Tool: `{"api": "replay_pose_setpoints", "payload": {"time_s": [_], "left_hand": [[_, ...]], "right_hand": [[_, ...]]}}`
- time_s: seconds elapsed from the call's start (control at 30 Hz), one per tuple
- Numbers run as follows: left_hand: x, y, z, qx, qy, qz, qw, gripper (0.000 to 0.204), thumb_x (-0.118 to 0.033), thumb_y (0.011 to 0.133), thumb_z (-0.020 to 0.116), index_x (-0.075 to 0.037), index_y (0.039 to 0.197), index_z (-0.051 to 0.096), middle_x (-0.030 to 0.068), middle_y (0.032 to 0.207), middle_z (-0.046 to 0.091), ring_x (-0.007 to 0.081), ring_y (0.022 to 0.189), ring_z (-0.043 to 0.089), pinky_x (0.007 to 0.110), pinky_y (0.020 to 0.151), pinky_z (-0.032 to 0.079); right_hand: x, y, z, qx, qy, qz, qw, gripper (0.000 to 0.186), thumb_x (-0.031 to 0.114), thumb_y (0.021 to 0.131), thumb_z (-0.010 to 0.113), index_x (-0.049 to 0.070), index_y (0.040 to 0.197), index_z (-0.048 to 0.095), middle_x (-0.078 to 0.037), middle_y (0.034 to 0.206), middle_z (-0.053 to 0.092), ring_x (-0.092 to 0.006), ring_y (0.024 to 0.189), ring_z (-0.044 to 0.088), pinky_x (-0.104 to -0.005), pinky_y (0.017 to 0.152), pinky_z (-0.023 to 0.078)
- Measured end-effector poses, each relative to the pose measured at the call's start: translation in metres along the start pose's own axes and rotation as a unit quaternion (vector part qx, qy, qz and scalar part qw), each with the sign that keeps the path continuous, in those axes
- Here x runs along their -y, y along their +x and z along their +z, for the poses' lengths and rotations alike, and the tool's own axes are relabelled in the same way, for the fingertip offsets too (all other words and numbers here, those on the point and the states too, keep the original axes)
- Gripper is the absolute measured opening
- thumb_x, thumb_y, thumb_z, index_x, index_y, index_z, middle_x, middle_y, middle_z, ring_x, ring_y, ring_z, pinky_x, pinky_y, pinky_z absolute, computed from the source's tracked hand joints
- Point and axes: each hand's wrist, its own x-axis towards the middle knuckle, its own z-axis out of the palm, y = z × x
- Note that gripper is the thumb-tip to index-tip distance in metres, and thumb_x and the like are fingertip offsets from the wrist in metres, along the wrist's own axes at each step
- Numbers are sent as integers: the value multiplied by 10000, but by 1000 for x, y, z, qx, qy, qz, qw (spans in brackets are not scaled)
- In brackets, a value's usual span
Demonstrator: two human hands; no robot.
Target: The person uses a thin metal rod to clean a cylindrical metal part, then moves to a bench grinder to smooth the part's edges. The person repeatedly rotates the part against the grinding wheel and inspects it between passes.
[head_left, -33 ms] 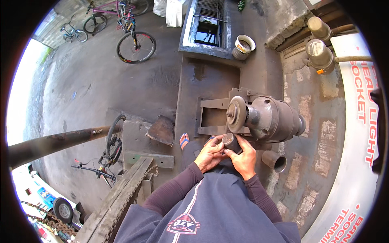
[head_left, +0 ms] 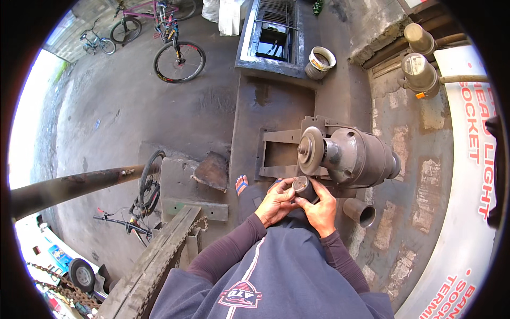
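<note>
Between my two hands is a short dark metal cylinder (head_left: 302, 185), its round, worn end face turned up. My left hand (head_left: 277, 204) grips its left side with bent fingers. On the opposite side my right hand (head_left: 319, 206) is closed around it, thumb near the front. Just beyond the cylinder, and apart from it, stands a bench grinder (head_left: 358, 155) with a round wheel (head_left: 310, 151) on its left end. The underside of the cylinder is hidden by my fingers.
A metal frame (head_left: 281, 136) carries the grinder. An open pipe piece (head_left: 361, 212) lies right of my right hand. At the left are a wooden beam (head_left: 154, 255), a rusty pole (head_left: 79, 189) and a bicycle wheel (head_left: 150, 181). A white bucket (head_left: 320, 59) stands farther off.
The cylinder has tipped slightly, so more of its round end face shows. Both hands stay in nearly the same place.
</note>
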Motion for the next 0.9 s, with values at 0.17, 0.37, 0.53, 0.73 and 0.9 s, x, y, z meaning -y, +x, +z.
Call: {"api": "replay_pose_setpoints", "payload": {"time_s": [0.17, 0.37, 0.53, 0.73, 0.9], "left_hand": [[-14, 1, 20, -3, 140, 42, 989, 612, -175, 941, 791, -42, 1464, 501, 88, 1385, 594, 214, 1303, 556, 413, 1086, 476], [-24, 3, 28, -8, 295, 104, 950, 631, -193, 938, 800, 6, 1471, 528, 113, 1382, 631, 190, 1283, 586, 345, 1116, 450], [-29, 7, 35, -64, 282, 132, 948, 476, -165, 963, 763, -1, 1388, 624, 86, 1269, 698, 172, 1193, 621, 339, 1067, 472], [-28, 21, 43, -142, 282, 151, 937, 400, -111, 961, 752, 33, 1324, 664, 100, 1197, 728, 152, 1081, 671, 294, 985, 515], [-25, 26, 52, -187, 278, 151, 930, 394, -79, 938, 766, 33, 1304, 673, 97, 1152, 732, 140, 1044, 670, 288, 954, 519]], "right_hand": [[-17, 3, -5, 40, 143, 51, 988, 643, 167, 747, 923, 8, 1319, 675, -132, 1243, 732, -232, 1177, 678, -363, 1048, 505], [-39, 9, -10, 134, 294, 89, 942, 674, 249, 810, 909, -41, 1353, 634, -106, 1275, 699, -211, 1180, 643, -349, 1057, 491], [-42, 12, 5, 93, 343, 110, 928, 608, 213, 850, 874, -59, 1337, 632, -120, 1252, 706, -193, 1162, 643, -331, 1042, 485], [-37, 24, 12, 91, 377, 131, 913, 471, 98, 932, 769, -59, 1348, 616, -112, 1290, 693, -190, 1173, 635, -329, 1074, 462], [-43, 27, 12, 96, 374, 147, 911, 426, 108, 950, 740, -66, 1325, 634, -112, 1293, 693, -190, 1176, 632, -330, 1071, 460]]}}
